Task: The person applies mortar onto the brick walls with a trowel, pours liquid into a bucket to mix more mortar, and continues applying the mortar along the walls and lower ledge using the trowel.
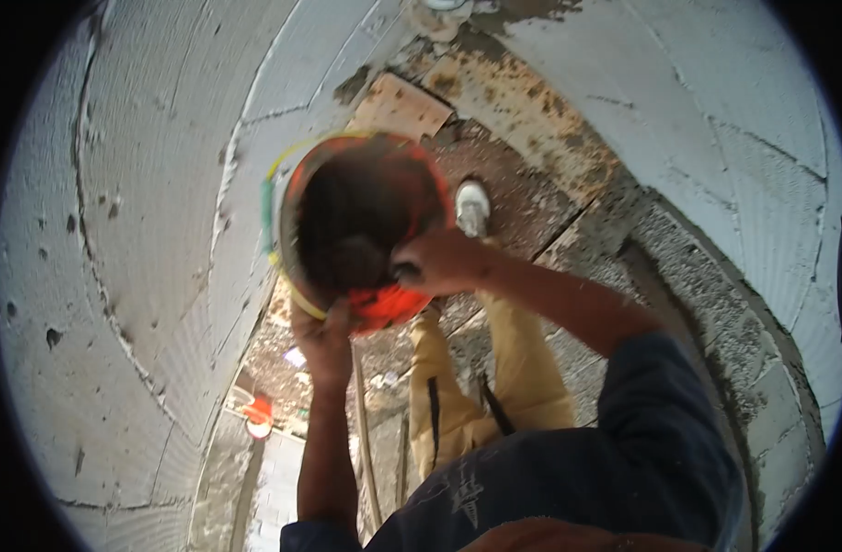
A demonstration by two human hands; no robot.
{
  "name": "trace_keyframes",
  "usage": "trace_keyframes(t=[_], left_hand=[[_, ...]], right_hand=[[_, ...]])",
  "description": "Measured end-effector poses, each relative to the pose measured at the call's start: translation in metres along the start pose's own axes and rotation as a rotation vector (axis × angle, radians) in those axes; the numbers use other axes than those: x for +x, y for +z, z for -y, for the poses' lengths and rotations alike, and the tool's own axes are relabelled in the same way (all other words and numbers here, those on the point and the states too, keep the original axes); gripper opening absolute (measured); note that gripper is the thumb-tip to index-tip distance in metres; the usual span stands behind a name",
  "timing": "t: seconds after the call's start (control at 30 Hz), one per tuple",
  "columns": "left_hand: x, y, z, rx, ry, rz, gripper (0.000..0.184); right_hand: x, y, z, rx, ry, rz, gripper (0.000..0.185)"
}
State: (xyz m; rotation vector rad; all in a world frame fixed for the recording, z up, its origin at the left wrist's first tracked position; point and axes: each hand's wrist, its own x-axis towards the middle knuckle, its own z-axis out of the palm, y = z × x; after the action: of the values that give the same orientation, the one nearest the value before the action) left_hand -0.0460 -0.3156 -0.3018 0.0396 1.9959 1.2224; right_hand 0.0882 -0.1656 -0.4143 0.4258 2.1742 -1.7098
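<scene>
An orange-red bucket (pixel 435 179) is held up in front of me, its mouth tilted so the dark inside shows. Grey residue coats its inner wall. My left hand (pixel 325 342) grips the near left part of the rim, with fingers wrapped over the edge. The bucket's yellow bail with a green grip (pixel 266 216) hangs along its left side. My right hand (pixel 444 261) is closed at the right side of the mouth, a dark rounded end showing at its fingers. What that dark piece belongs to is blurred and partly hidden.
Pale block walls (pixel 154 230) curve up on the left and right. Underfoot are a stained board (pixel 522 120), rubble and dusty slabs. A small orange-and-white object (pixel 258 416) lies lower left. A thin pole (pixel 362 442) runs beside my legs.
</scene>
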Motion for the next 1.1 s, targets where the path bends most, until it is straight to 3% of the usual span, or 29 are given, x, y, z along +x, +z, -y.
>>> trace_keyframes(t=[0.13,0.23,0.3,0.33,0.4,0.43,0.47,0.5,0.53,0.6,0.67,0.73,0.83,0.97,1.03,1.1], left_hand=[[-0.009,-0.059,0.039,-0.035,-0.185,-0.119,0.049],[-0.017,-0.059,0.056,-0.109,-0.307,-0.285,0.052],[-0.026,-0.061,0.068,-0.078,-0.415,-0.35,0.052],[-0.031,-0.062,0.079,-0.078,-0.443,-0.368,0.052],[-0.036,-0.064,0.11,-0.074,-0.486,-0.389,0.051],[-0.041,-0.067,0.121,-0.013,-0.519,-0.382,0.049],[-0.045,-0.069,0.133,0.008,-0.445,-0.329,0.05],[-0.049,-0.069,0.138,0.012,-0.498,-0.314,0.051],[-0.051,-0.067,0.141,0.017,-0.552,-0.29,0.051],[-0.048,-0.051,0.138,-0.026,-0.587,-0.286,0.051],[-0.041,-0.043,0.143,0.006,-0.623,-0.263,0.049],[-0.043,-0.041,0.159,-0.122,-0.616,-0.22,0.038],[-0.046,-0.031,0.167,-0.139,-0.74,-0.181,0.019],[-0.048,-0.036,0.195,-0.183,-0.82,-0.089,0.013],[-0.03,-0.009,0.164,-0.43,-0.924,-0.165,0.015],[-0.02,-0.001,0.146,-0.428,-0.962,-0.139,0.018]], right_hand=[[-0.016,0.003,0.007,0.135,0.001,0.19,0.036],[-0.018,-0.028,-0.02,0.642,0.233,0.551,0.04],[-0.017,-0.036,-0.085,0.697,0.211,0.399,0.035],[-0.013,-0.059,-0.119,1.047,0.499,0.555,0.039],[-0.005,-0.134,-0.137,0.473,0.752,0.184,0.038],[-0.008,-0.163,-0.169,0.356,0.967,-0.045,0.036],[-0.035,-0.185,-0.175,0.508,0.776,-0.336,0.037],[-0.063,-0.208,-0.181,0.639,0.529,-0.564,0.041],[-0.079,-0.218,-0.118,0.445,0.367,-0.565,0.039],[-0.107,-0.213,-0.106,0.403,0.333,-0.453,0.039],[-0.114,-0.189,-0.114,0.377,0.314,-0.413,0.041],[-0.09,-0.175,-0.128,0.352,0.442,-0.386,0.042],[-0.035,-0.158,-0.198,0.328,0.574,-0.356,0.042],[0.054,-0.163,-0.286,-0.52,0.793,-0.56,0.043],[0.067,-0.171,-0.305,-0.53,0.766,-0.699,0.041],[0.067,-0.171,-0.3,-0.519,0.724,-0.801,0.039]])
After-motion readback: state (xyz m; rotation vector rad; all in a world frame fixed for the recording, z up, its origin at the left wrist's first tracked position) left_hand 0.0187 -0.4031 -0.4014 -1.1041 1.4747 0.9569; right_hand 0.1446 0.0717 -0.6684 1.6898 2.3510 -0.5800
